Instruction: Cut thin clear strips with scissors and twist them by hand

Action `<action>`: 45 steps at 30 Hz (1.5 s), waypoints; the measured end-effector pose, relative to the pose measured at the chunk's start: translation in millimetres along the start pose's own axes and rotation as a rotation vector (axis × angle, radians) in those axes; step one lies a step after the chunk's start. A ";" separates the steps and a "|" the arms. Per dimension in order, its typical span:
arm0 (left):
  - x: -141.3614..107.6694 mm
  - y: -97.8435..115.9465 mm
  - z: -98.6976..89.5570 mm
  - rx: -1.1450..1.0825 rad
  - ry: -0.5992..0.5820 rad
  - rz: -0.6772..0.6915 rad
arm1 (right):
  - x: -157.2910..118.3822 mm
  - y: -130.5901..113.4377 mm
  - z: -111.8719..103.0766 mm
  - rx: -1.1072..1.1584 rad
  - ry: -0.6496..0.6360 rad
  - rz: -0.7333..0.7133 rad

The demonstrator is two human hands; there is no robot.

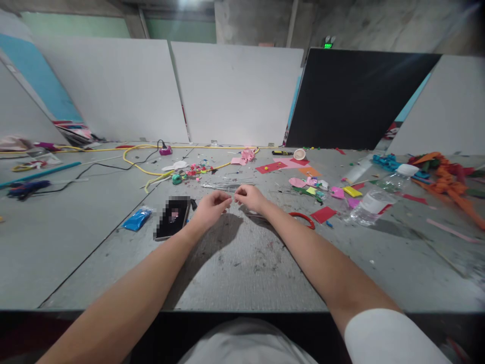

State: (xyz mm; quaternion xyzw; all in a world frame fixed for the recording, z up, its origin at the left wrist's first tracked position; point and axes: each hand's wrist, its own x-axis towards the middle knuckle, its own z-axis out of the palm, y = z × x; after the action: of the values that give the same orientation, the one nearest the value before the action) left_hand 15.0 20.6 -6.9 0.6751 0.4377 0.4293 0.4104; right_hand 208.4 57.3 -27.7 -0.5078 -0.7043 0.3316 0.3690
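Note:
My left hand (212,208) and my right hand (250,198) face each other over the middle of the table, fingertips a small gap apart. Each has thumb and fingers pinched together. Something thin and pale may be between the fingertips, too small to name. Just beyond my hands lies a bundle of thin silvery wires (215,185). Red-handled scissors (303,218) rest beside my right forearm, which partly hides them. Left of my left hand lies a black phone (172,218), its screen partly blurred out.
A blue packet (137,219) lies left of the phone. A clear plastic bottle (375,205) leans at the right, near orange cloth strips (449,177). Coloured paper scraps, a red sheet (271,167) and a yellow cable (131,157) lie farther back, before upright white panels (238,93).

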 end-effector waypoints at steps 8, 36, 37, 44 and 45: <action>2.6 -1.2 -4.1 0.006 -0.033 -0.009 | -8.4 -15.2 1.4 0.031 -0.261 -0.081; 3.0 3.6 -5.5 -0.008 -0.058 -0.017 | -22.4 -51.8 -4.0 -0.524 -0.502 -0.090; 2.8 3.9 -5.3 -0.012 -0.051 -0.018 | -22.7 -52.3 -3.8 -0.526 -0.506 -0.084; 2.4 5.1 -3.8 -0.015 -0.051 -0.005 | -25.2 -64.0 -12.0 -0.545 -0.523 -0.075; 2.4 5.3 -3.7 -0.021 -0.046 -0.007 | -24.9 -65.3 -15.5 -0.539 -0.512 -0.068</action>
State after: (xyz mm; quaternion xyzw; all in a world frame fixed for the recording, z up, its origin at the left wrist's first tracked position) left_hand 13.3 22.1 -0.3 0.6788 0.4260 0.4170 0.4289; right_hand 196.3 17.6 30.6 -0.4639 -0.8521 0.2381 0.0449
